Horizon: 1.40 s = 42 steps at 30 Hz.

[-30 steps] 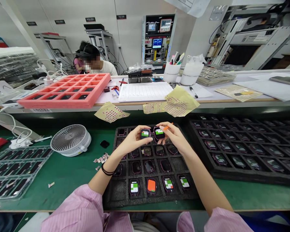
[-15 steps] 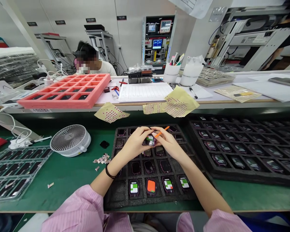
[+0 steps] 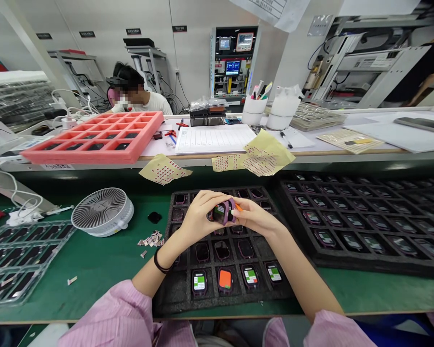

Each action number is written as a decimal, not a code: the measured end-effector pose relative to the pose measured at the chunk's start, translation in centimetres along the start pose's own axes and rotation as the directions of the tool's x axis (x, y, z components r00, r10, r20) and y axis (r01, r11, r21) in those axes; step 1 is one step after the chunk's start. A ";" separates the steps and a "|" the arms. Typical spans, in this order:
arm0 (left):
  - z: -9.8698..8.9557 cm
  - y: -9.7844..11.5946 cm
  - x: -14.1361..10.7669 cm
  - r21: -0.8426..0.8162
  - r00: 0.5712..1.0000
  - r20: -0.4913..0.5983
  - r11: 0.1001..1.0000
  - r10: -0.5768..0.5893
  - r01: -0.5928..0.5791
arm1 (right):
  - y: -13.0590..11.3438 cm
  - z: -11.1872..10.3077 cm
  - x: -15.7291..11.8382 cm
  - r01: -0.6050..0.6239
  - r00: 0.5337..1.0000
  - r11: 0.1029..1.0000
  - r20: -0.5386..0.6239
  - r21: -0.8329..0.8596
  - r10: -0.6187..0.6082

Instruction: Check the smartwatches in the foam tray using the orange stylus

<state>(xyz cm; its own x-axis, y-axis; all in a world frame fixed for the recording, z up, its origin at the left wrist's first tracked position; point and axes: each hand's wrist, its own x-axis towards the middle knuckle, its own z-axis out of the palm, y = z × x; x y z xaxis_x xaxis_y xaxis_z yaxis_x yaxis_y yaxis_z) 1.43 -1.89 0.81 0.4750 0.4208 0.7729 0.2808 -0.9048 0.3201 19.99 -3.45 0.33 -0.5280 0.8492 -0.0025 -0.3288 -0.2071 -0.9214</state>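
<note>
Above a black foam tray (image 3: 211, 301), my left hand (image 3: 199, 218) is closed around a purple-framed smartwatch (image 3: 220, 212). The watch is tilted on edge, its screen turned toward the left, and fingers cover part of it. My right hand (image 3: 255, 217) is closed on a thin orange stick (image 3: 238, 207), mostly hidden by the fingers. Its fingertips also meet the right side of the watch. Below the hands, more watches sit in the tray's compartments. One has an orange screen (image 3: 225, 279); beside it, a watch (image 3: 250, 275) shows green and white blocks.
Right of the tray, a second foam tray (image 3: 347, 258) holds many watches. On the left are a round fan (image 3: 103, 212), a small black square piece (image 3: 154, 217), scattered paper bits (image 3: 152, 238) and clear plastic trays (image 3: 29, 260). A raised shelf carries a pink foam tray (image 3: 130, 154).
The watch has been turned from face-up to on edge. The orange stick, which stuck out to the upper right, is now mostly behind my right fingers.
</note>
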 end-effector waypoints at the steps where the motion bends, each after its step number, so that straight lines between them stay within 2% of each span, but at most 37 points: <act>1: 0.0 0.0 0.0 0.000 1.000 0.000 1.000 0.002 -0.002 | 0.1 0.0 0.0 0.003 1.000 1.000 -0.004 -0.002 -0.003; 12: -0.2 -0.4 -0.4 -0.060 0.985 0.152 0.994 -0.077 0.087 | 0.1 0.9 -0.2 0.000 0.987 0.987 -0.161 -0.160 -0.026; 21: 0.5 -0.2 -0.7 -0.084 0.995 0.086 0.994 -0.056 0.063 | 1.1 1.8 0.1 0.117 0.960 0.965 -0.221 -0.233 -0.169; 27: 0.5 0.0 -0.5 -0.063 0.999 0.040 0.998 -0.016 0.018 | 0.6 1.6 -0.1 0.115 0.970 0.952 -0.173 -0.284 -0.169; 29: 0.2 0.0 -0.3 -0.053 1.000 0.013 0.999 0.000 0.001 | 0.0 1.6 -0.3 0.161 0.961 0.940 -0.171 -0.300 -0.219; 31: -0.2 0.0 -0.1 -0.046 1.000 -0.009 0.999 -0.006 0.006 | -0.7 1.5 -0.6 0.263 0.903 0.907 -0.247 -0.329 -0.351; 33: -0.7 0.1 0.0 -0.055 0.999 -0.012 0.998 -0.045 0.044 | -1.2 1.4 -1.3 0.386 0.780 0.837 -0.347 -0.388 -0.521; 35: -1.0 0.2 0.1 -0.073 0.997 -0.010 0.994 -0.077 0.076 | -1.4 1.4 -2.1 0.480 0.672 0.754 -0.364 -0.449 -0.644; 36: -1.1 0.3 0.1 -0.078 0.996 -0.010 0.993 -0.088 0.087 | -1.4 1.4 -2.5 0.518 0.643 0.720 -0.345 -0.462 -0.684; 39: -1.2 0.5 0.0 -0.072 0.995 -0.019 0.992 -0.102 0.100 | -1.3 1.9 -3.3 0.603 0.592 0.649 -0.285 -0.463 -0.754; 42: -1.2 0.7 0.0 -0.064 0.993 -0.019 0.992 -0.114 0.113 | -1.2 2.4 -3.3 0.609 0.569 0.634 -0.295 -0.476 -0.768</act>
<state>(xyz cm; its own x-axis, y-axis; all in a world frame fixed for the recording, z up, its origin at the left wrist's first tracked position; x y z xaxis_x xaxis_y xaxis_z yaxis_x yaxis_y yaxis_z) 0.63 -2.61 1.73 0.4235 0.5201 0.7417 0.2787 -0.8538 0.4396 20.22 -7.19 2.35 0.1825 0.7855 0.5914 -0.1577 0.6171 -0.7710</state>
